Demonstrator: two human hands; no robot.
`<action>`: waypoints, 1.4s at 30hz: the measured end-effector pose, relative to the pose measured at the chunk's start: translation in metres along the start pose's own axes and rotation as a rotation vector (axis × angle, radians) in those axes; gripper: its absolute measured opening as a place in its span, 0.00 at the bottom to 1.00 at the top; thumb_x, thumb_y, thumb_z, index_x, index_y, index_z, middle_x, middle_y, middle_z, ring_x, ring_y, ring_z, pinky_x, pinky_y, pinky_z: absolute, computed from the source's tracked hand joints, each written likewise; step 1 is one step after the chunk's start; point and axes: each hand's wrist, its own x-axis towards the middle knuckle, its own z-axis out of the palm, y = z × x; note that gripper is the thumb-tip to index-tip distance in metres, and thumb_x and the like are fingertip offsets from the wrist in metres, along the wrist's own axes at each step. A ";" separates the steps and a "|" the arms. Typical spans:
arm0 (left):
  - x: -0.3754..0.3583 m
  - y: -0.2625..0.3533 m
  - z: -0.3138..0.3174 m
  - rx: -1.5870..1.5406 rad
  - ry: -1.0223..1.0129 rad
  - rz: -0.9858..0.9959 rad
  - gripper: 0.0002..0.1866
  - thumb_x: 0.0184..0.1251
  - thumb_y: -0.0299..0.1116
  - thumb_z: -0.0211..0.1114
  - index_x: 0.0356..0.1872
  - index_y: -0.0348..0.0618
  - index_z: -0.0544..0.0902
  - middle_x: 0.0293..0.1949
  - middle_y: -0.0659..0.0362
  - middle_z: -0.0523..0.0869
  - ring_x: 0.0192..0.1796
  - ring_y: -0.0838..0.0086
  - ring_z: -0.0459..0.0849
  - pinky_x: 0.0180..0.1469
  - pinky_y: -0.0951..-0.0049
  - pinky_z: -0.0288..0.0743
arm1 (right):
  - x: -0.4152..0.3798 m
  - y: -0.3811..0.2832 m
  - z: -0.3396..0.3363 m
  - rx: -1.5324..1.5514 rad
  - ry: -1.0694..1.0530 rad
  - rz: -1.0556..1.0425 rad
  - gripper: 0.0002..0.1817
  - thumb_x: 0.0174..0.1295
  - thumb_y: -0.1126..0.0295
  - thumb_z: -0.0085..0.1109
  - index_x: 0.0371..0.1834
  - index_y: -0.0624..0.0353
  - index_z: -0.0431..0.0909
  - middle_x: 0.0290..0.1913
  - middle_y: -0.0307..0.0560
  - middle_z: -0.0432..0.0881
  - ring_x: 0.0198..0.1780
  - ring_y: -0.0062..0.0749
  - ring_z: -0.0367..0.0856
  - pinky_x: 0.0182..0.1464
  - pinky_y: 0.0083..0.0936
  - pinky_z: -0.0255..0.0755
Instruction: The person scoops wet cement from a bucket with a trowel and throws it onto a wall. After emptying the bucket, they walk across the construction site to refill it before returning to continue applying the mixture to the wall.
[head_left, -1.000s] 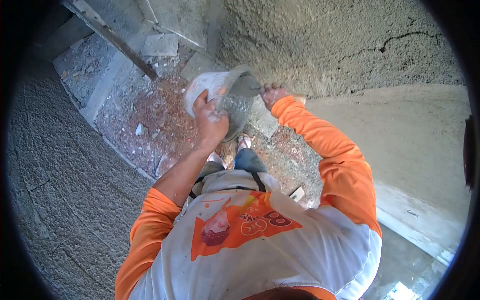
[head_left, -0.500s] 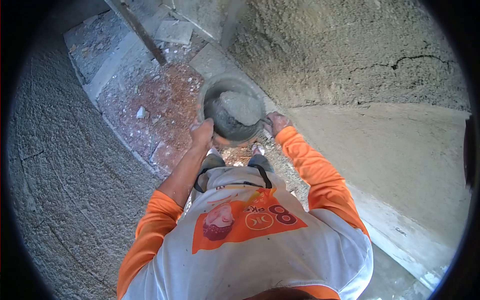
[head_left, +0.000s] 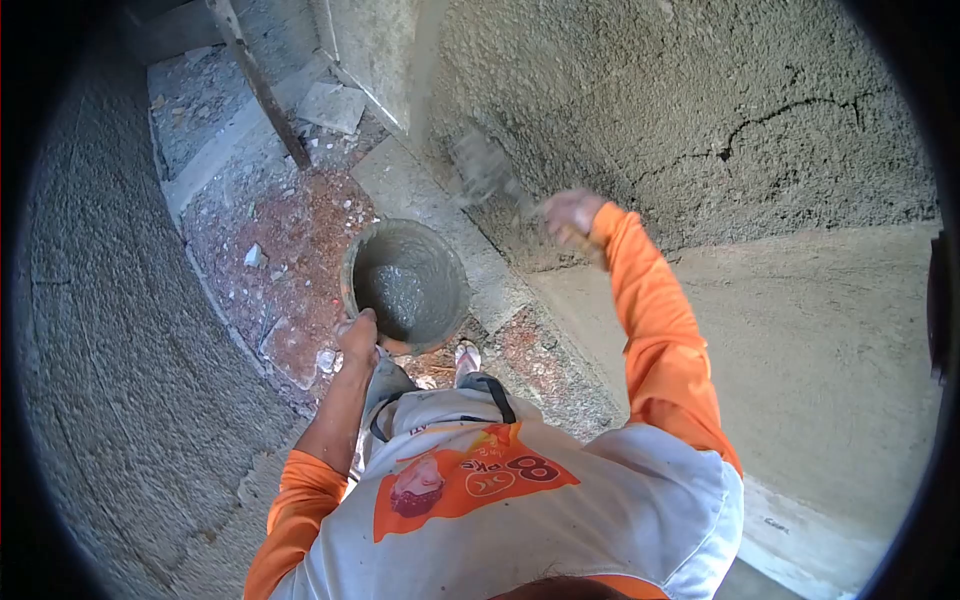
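Observation:
My left hand (head_left: 358, 338) grips the near rim of a round bucket (head_left: 405, 283) that holds wet grey mortar and hangs low, just above the rubble floor. My right hand (head_left: 572, 215) is raised toward the rough plastered wall (head_left: 690, 110) and is shut on the handle of a trowel (head_left: 485, 170). The trowel blade is blurred with motion and sits close against the wall, with grey mortar around it. Both arms wear orange sleeves.
Rough rendered walls close in on the left (head_left: 110, 330) and ahead. A smoother grey band of wall (head_left: 800, 330) runs to the right. Broken reddish rubble (head_left: 290, 230) and a slab (head_left: 330, 105) litter the floor. A slanted dark bar (head_left: 255, 80) leans at the back left. My sandalled foot (head_left: 466, 355) shows below the bucket.
The bucket has dropped from a tilted, raised position to low and upright. My right hand has swung the trowel up out of the bucket and toward the wall.

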 end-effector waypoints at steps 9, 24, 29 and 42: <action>-0.063 -0.008 0.059 0.076 0.127 0.068 0.11 0.48 0.24 0.57 0.36 0.37 0.75 0.24 0.60 0.74 0.23 0.73 0.72 0.26 0.70 0.68 | -0.119 0.022 -0.015 -0.256 0.518 -0.475 0.14 0.59 0.62 0.52 0.34 0.64 0.76 0.23 0.50 0.78 0.23 0.33 0.76 0.27 0.30 0.71; -0.147 0.011 0.060 0.495 0.027 0.630 0.21 0.46 0.27 0.57 0.46 0.33 0.78 0.51 0.44 0.75 0.56 0.55 0.73 0.59 0.66 0.64 | -0.085 0.073 0.124 -1.561 0.187 -0.730 0.13 0.56 0.70 0.45 0.44 0.57 0.72 0.46 0.53 0.73 0.47 0.45 0.76 0.45 0.40 0.73; -0.146 0.009 0.063 0.573 -0.067 0.779 0.20 0.46 0.27 0.57 0.44 0.32 0.79 0.54 0.42 0.71 0.57 0.51 0.69 0.60 0.64 0.62 | -0.055 0.056 0.097 -1.568 0.444 -0.514 0.15 0.59 0.68 0.44 0.47 0.57 0.73 0.48 0.54 0.75 0.46 0.50 0.77 0.43 0.41 0.75; -0.107 -0.039 0.021 0.515 -0.077 0.612 0.18 0.45 0.25 0.58 0.42 0.32 0.78 0.46 0.50 0.77 0.45 0.64 0.77 0.46 0.69 0.71 | -0.042 0.171 0.186 -0.921 0.065 -0.463 0.20 0.51 0.57 0.60 0.43 0.56 0.75 0.44 0.53 0.79 0.46 0.50 0.77 0.47 0.38 0.72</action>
